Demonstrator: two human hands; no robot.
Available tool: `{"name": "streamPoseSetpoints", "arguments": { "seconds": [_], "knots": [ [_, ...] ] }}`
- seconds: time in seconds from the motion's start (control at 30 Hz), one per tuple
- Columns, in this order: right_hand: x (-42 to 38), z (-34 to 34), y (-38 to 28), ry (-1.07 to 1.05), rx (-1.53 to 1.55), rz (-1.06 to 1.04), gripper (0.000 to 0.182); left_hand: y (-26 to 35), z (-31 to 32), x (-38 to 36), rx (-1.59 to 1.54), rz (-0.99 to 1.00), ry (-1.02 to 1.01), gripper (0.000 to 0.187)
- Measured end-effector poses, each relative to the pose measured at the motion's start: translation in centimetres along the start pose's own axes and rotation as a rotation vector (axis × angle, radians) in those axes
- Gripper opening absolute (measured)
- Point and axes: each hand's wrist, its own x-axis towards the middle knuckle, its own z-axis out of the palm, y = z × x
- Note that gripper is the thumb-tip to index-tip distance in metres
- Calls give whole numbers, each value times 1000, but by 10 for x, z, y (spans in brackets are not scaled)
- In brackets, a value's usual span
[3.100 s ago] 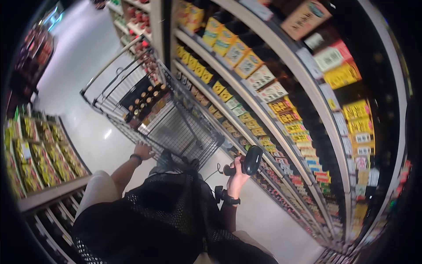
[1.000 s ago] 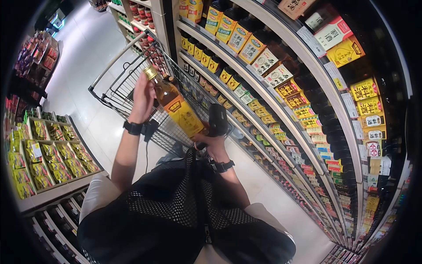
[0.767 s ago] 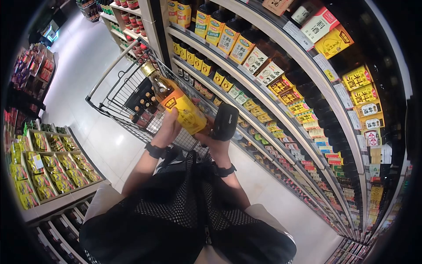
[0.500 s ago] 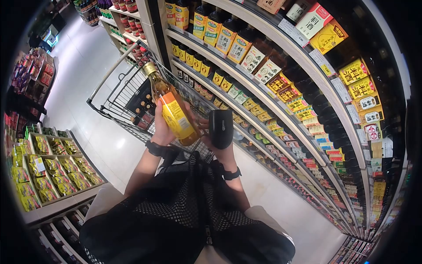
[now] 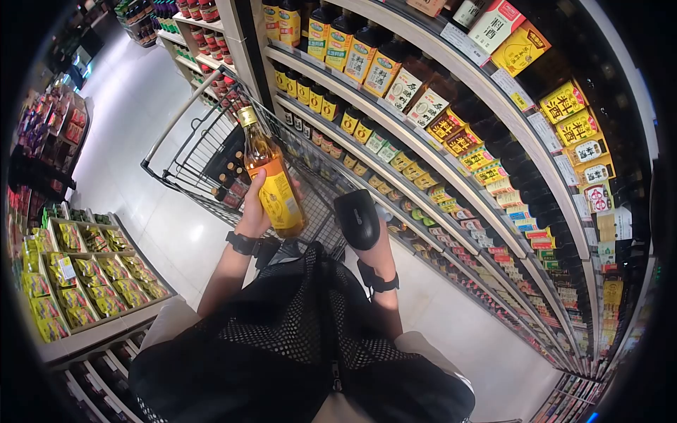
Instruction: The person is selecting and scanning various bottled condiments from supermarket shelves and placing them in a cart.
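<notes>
Head view: left hand (image 5: 255, 209) is wrapped round the lower body of an amber bottle (image 5: 271, 180), which is held nearly upright, gold cap up, above the shopping cart (image 5: 185, 151). Yellow label turned toward the black handheld scanner (image 5: 357, 219), probably so the code can be read. Right hand (image 5: 371, 243) is closed round the scanner's grip, head raised just beside the bottle. Stocked shelves (image 5: 451, 162) to the right.

Shelf labels, mostly too small to read
At two o'clock, yellow labels (image 5: 562, 103) show "料酒"; the red-and-white box (image 5: 502, 25) above reads "料酒".
</notes>
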Motion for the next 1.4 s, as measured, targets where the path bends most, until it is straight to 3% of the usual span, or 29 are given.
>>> {"name": "streamPoseSetpoints", "arguments": {
  "seconds": [0.23,0.3,0.4,0.7,1.13,1.33,1.4],
  "knots": [
    [-4,-3,-10,9,-14,127,40,-9,-5,-2,20,-33,12,68],
    [-1,-4,-5,-4,-34,-122,43,-11,-6,-2,26,-36,12,67],
    [-8,-4,2,-87,-14,2,40,-14,-1,-2,40,-44,20,67],
    [-8,-9,-3,-246,-28,-50,40,-15,1,-5,44,-108,49,63],
    [-6,-11,-10,-224,-48,-37,38,-22,-1,-5,75,-77,31,56],
    [-11,-14,-24,-164,-27,77,32,-30,-6,-7,19,-125,26,53],
    [-12,-11,-5,-184,-45,96,28,-33,-5,-6,46,-26,52,50]
  ]
}}
